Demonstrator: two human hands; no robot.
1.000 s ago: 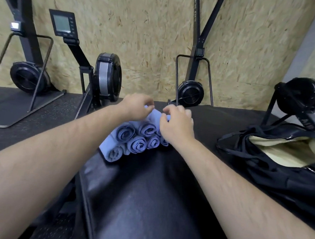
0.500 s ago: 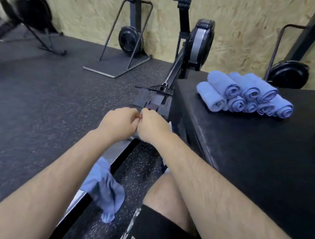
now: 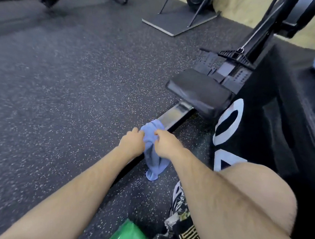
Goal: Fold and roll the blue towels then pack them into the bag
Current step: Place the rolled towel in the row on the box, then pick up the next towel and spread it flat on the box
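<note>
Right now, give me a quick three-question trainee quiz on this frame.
1. True or false: the left hand and the right hand both grip the blue towel.
2. Pick one. The towel is: A) crumpled, B) rolled tight, C) folded flat.
3. Short answer: what does the towel drape across?

Key: 1 true; 2 A; 3 the rowing machine's metal rail.
</note>
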